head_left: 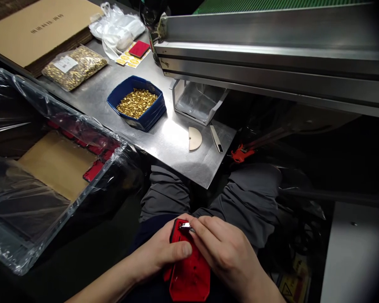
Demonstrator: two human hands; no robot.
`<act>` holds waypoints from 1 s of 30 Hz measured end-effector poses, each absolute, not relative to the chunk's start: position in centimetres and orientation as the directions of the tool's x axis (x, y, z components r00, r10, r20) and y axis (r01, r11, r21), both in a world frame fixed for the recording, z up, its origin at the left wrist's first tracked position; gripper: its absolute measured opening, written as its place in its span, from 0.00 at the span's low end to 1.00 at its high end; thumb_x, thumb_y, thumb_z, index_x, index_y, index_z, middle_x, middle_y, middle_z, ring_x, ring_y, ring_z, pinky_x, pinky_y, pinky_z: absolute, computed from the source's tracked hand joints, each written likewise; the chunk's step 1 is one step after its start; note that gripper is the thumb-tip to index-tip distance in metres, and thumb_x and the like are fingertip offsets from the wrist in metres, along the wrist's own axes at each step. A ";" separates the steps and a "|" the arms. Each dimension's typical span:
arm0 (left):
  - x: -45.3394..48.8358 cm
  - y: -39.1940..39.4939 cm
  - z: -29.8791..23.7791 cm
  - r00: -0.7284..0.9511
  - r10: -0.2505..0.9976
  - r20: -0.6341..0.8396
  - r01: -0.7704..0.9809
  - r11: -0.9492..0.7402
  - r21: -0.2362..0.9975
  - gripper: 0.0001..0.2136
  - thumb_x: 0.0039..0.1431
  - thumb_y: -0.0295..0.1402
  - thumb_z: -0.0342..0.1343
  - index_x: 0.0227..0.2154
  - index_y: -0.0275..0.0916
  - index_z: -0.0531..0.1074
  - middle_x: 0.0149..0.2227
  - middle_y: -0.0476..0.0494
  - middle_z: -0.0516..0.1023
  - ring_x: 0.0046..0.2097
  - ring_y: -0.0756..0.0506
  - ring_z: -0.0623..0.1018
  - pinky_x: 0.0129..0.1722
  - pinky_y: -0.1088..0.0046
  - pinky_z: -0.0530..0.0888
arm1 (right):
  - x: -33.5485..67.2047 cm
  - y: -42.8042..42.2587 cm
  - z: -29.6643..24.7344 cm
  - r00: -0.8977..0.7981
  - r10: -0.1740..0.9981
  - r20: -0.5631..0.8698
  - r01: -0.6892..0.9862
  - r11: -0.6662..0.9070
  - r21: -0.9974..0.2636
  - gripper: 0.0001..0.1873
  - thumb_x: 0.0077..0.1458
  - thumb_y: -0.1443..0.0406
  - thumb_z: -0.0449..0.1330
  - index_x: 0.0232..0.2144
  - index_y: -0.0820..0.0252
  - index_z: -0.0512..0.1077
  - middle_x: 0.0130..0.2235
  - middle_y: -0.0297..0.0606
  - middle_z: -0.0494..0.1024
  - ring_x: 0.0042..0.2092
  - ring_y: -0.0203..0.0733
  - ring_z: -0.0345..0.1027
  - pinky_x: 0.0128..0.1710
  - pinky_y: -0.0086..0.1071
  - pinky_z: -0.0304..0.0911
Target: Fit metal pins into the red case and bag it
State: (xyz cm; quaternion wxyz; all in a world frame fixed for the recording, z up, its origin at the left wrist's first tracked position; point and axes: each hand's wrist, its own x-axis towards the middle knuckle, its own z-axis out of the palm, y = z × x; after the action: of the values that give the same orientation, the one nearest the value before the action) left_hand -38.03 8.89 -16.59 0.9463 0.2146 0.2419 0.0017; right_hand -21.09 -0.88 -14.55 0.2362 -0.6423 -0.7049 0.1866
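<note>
On the person's lap, a part [192, 275] sits between the left hand [167, 248] and the right hand [225, 250], with a small tool [186, 226] at its far end. Ahead is a table [173, 156]. Near its closest corner lie a half-disc [195, 139] and, to its right, a knife-like tool [216, 139]. Behind these are a bin [154, 112] of loose pieces [137, 103], left, and a tray [197, 101], right. Farther left lies a filled bag [78, 67]; cardboard [41, 27] is behind it. A crate [66, 219] stands left of the table.
</note>
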 end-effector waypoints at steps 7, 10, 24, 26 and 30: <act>-37.9 8.8 -16.4 0.880 0.116 -0.461 0.098 0.904 0.415 0.24 0.54 0.43 0.70 0.46 0.38 0.67 0.41 0.47 0.74 0.41 0.47 0.73 0.43 0.72 0.70 | -21.1 -1.2 -14.4 -0.105 0.992 0.075 0.827 0.129 -0.547 0.18 0.67 0.71 0.54 0.57 0.70 0.70 0.37 0.44 0.78 0.36 0.45 0.72 0.33 0.38 0.69; -37.9 8.6 -16.5 0.879 0.115 -0.462 0.089 0.914 0.396 0.24 0.54 0.43 0.71 0.46 0.38 0.67 0.42 0.46 0.74 0.42 0.47 0.74 0.44 0.70 0.70 | -21.0 -1.2 -14.5 -0.101 0.992 0.071 0.807 0.123 -0.577 0.19 0.67 0.72 0.54 0.58 0.70 0.69 0.38 0.45 0.79 0.36 0.45 0.72 0.33 0.38 0.69; -38.7 8.5 -16.8 0.879 0.073 -0.472 0.129 0.915 0.382 0.35 0.50 0.47 0.72 0.56 0.38 0.65 0.51 0.37 0.73 0.49 0.41 0.76 0.49 0.65 0.71 | -20.0 -1.8 -14.7 0.306 0.952 -0.006 0.493 -0.164 -0.855 0.12 0.63 0.70 0.61 0.48 0.54 0.75 0.38 0.35 0.79 0.36 0.35 0.74 0.37 0.27 0.70; -38.7 8.3 -16.7 0.888 0.105 -0.447 0.093 0.912 0.400 0.34 0.50 0.47 0.71 0.56 0.40 0.65 0.53 0.36 0.73 0.52 0.38 0.76 0.52 0.59 0.70 | -20.5 -2.0 -14.0 0.294 0.955 -0.042 0.488 -0.188 -0.853 0.11 0.62 0.68 0.61 0.47 0.54 0.75 0.35 0.34 0.78 0.31 0.34 0.71 0.31 0.27 0.69; -38.9 7.6 -16.7 0.847 0.206 -0.491 0.059 0.880 0.472 0.49 0.40 0.48 0.77 0.63 0.47 0.58 0.56 0.35 0.73 0.55 0.35 0.76 0.58 0.54 0.68 | -22.3 -2.9 -12.7 0.321 0.934 -0.156 0.406 -0.284 -0.869 0.11 0.61 0.63 0.62 0.47 0.52 0.76 0.31 0.33 0.79 0.25 0.33 0.71 0.24 0.24 0.67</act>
State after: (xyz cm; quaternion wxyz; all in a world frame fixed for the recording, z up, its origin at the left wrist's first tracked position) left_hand -38.92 7.63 -16.68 0.9299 0.2420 0.2741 0.0395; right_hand -22.27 -2.90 -12.73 0.3762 -0.7203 -0.4652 0.3510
